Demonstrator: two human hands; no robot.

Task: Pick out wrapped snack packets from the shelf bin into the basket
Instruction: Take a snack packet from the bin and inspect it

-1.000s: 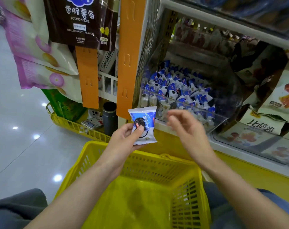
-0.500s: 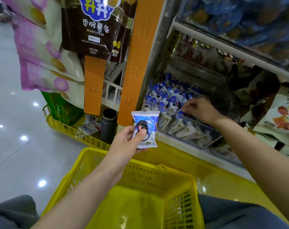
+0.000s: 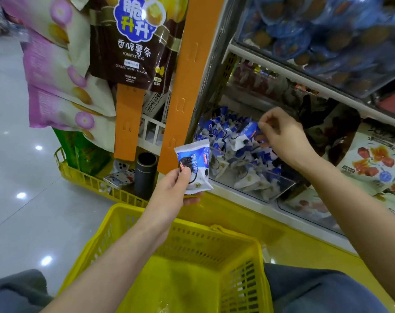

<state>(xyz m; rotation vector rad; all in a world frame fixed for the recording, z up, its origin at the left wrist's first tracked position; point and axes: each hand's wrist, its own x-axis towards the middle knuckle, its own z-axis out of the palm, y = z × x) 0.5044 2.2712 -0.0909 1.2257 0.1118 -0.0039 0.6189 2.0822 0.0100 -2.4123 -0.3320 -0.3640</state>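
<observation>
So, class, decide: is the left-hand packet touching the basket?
Apart. Head view: the left hand holds the packet above the basket, yellow shelf base showing between.

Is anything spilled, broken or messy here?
Nothing stands out. The snack packets lie heaped inside the clear bin, none spilled out. The packet in the left hand looks whole. The right hand pinches another packet above the heap. The yellow basket stands level.

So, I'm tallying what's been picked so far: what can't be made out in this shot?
Head view only:
- Basket: its floor is cut by the bottom edge and partly covered by the left forearm.
- Lifted packet pinched by the right hand: blurred; whether one or two, cannot tell.
- Held packet: the left hand thumb covers its print.
- Top-shelf packs: blurred.
</observation>
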